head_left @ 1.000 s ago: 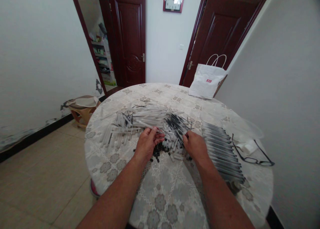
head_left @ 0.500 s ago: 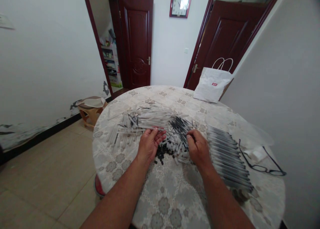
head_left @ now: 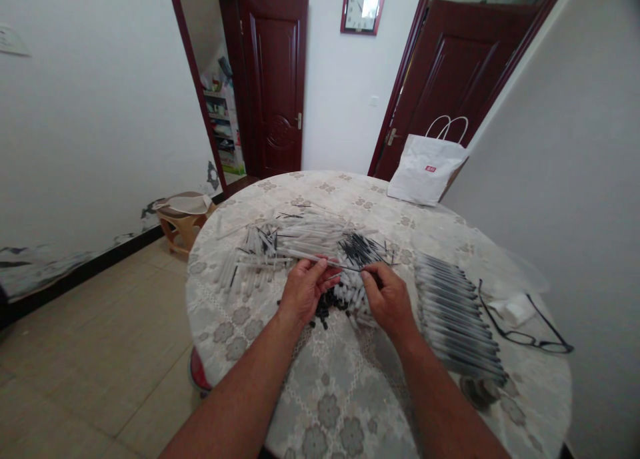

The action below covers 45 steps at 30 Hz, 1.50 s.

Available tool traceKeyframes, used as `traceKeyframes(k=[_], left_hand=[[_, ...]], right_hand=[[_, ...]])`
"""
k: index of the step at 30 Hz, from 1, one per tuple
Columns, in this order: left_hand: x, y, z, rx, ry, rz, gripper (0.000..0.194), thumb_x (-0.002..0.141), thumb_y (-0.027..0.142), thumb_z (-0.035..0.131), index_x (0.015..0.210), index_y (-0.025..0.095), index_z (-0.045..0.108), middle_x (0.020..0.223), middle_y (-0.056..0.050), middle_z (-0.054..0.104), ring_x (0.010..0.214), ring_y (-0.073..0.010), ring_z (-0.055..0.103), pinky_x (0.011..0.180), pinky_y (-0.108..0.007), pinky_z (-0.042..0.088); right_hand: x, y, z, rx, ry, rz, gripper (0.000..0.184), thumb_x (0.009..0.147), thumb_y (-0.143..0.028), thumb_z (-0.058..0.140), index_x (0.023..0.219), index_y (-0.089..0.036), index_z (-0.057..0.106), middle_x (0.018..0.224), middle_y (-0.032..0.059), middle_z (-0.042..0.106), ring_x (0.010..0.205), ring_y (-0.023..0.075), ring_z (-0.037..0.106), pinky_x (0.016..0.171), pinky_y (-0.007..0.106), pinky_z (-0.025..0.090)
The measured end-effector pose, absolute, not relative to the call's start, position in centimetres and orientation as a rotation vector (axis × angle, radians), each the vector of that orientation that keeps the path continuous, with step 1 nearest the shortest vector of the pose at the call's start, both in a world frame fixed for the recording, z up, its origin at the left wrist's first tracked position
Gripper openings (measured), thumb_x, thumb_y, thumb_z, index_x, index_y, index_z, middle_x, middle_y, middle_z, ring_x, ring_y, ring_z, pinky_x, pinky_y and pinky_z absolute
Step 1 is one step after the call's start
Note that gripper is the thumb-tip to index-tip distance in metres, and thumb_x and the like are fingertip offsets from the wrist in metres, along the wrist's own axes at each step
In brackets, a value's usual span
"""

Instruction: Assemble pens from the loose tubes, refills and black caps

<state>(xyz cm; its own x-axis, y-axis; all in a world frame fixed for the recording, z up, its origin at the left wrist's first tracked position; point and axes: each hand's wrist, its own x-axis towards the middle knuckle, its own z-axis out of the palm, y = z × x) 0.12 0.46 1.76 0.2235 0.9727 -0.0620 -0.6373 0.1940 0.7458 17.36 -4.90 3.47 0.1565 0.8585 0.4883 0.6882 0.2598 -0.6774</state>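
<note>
Left hand (head_left: pixel 301 291) pinches a tube (head_left: pixel 300 254), right hand (head_left: pixel 393 300) a rod (head_left: pixel 351 268); seemingly mid-insertion, calling for steady alignment.

On the round table (head_left: pixel 325 379), a white bag (head_left: pixel 425 172) stands at one o'clock, and dark-framed glasses (head_left: pixel 535 340) lie open at three. Beyond it, a wall clock (head_left: pixel 363 9) hangs at twelve, a door (head_left: pixel 277 85) stands at eleven and a stool (head_left: pixel 183 229) at ten.

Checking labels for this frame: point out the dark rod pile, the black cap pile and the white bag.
Dark rod pile (head_left: pixel 361 249): head view, middle of the pile.
Black cap pile (head_left: pixel 326 301): head view, near its middle.
White bag (head_left: pixel 421 179): head view, front face.
</note>
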Motion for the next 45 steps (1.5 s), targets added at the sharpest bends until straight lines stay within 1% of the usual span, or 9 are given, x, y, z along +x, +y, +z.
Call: traceKeyframes(k=[4, 7, 10, 13, 19, 25, 35, 41, 45], left_hand=[[0.2, 0.2, 1.6, 0.694, 0.629, 1.120, 0.033, 0.075, 0.029, 0.084, 0.099, 0.015, 0.066, 0.091, -0.008, 0.076, 0.079, -0.0198, 0.075, 0.071, -0.032, 0.062], [0.2, 0.2, 1.6, 0.666, 0.641, 1.136, 0.030, 0.076, 0.028, 0.083, 0.096, 0.015, 0.066, 0.084, -0.006, 0.074, 0.076, -0.0188, 0.074, 0.069, -0.031, 0.063], [0.1, 0.2, 1.7, 0.648, 0.629, 1.149, 0.028, 0.078, 0.027, 0.083, 0.095, 0.014, 0.065, 0.082, -0.006, 0.074, 0.076, -0.0185, 0.074, 0.070, -0.032, 0.063], [0.1, 0.1, 1.6, 0.661, 0.587, 1.121, 0.028, 0.079, 0.027, 0.082, 0.098, 0.014, 0.065, 0.084, -0.007, 0.074, 0.076, -0.0186, 0.075, 0.071, -0.031, 0.062], [-0.1, -0.4, 1.6, 0.671, 0.449, 0.974, 0.026, 0.080, 0.022, 0.081, 0.098, 0.015, 0.064, 0.089, -0.009, 0.076, 0.074, -0.0186, 0.075, 0.070, -0.031, 0.063], [-0.3, -0.8, 1.8, 0.666, 0.404, 0.862, 0.025, 0.080, 0.023, 0.081, 0.096, 0.014, 0.064, 0.086, -0.009, 0.076, 0.072, -0.0191, 0.076, 0.069, -0.030, 0.062], [-0.3, 0.3, 1.8, 0.530, 0.432, 1.044, 0.014, 0.085, 0.021, 0.075, 0.092, 0.014, 0.066, 0.088, -0.007, 0.076, 0.081, -0.0199, 0.076, 0.075, -0.033, 0.063], [-1.1, 1.3, 1.8, 0.440, 0.482, 1.253, 0.016, 0.085, 0.026, 0.075, 0.090, 0.016, 0.064, 0.087, -0.005, 0.076, 0.084, -0.0178, 0.075, 0.080, -0.031, 0.061], [-1.2, 1.5, 1.8, 0.432, 0.495, 1.295, 0.016, 0.085, 0.026, 0.075, 0.091, 0.017, 0.065, 0.087, -0.003, 0.075, 0.085, -0.0178, 0.075, 0.081, -0.033, 0.061]], right_hand=[[16.5, -4.7, 2.7, -1.348, -1.526, 0.515, 0.025, 0.093, -0.039, 0.056, 0.097, -0.020, 0.073, 0.086, 0.0042, 0.071, 0.079, 0.0185, 0.063, 0.074, 0.029, 0.048], [16.7, -4.6, 2.0, -1.245, -1.365, 0.817, 0.029, 0.092, -0.040, 0.058, 0.106, -0.021, 0.074, 0.079, 0.0023, 0.069, 0.062, 0.0148, 0.057, 0.055, 0.026, 0.044], [17.2, -4.4, 1.6, -1.129, -1.215, 1.057, 0.033, 0.088, -0.042, 0.063, 0.110, -0.020, 0.073, 0.085, 0.0039, 0.071, 0.056, 0.0128, 0.054, 0.044, 0.023, 0.038], [17.4, -4.1, 1.4, -1.086, -1.142, 1.130, 0.033, 0.083, -0.045, 0.072, 0.105, -0.021, 0.069, 0.089, 0.0047, 0.073, 0.058, 0.0127, 0.058, 0.043, 0.021, 0.040], [17.3, -3.9, 0.9, -1.057, -1.111, 1.309, 0.034, 0.080, -0.048, 0.078, 0.086, -0.022, 0.058, 0.058, -0.0064, 0.056, 0.045, 0.0081, 0.046, 0.040, 0.017, 0.031], [17.0, -4.2, 0.8, -0.980, -1.005, 1.452, 0.040, 0.071, -0.048, 0.084, 0.080, -0.023, 0.054, 0.058, -0.0082, 0.052, 0.044, 0.0072, 0.042, 0.042, 0.018, 0.032], [16.7, -4.3, 2.1, -1.174, -1.221, 1.037, 0.032, 0.086, -0.050, 0.070, 0.079, -0.022, 0.057, 0.056, -0.0068, 0.053, 0.046, 0.0091, 0.042, 0.044, 0.021, 0.032], [17.2, -5.7, 4.1, -1.462, -2.123, 0.600, 0.012, 0.091, -0.030, 0.062, 0.094, -0.022, 0.071, 0.087, 0.0020, 0.071, 0.081, 0.0159, 0.063, 0.075, 0.026, 0.045], [14.0, -7.1, 3.9, -1.642, -2.488, 0.380, 0.016, 0.093, -0.034, 0.061, 0.097, -0.021, 0.070, 0.093, 0.0062, 0.072, 0.085, 0.0206, 0.067, 0.075, 0.028, 0.045]])
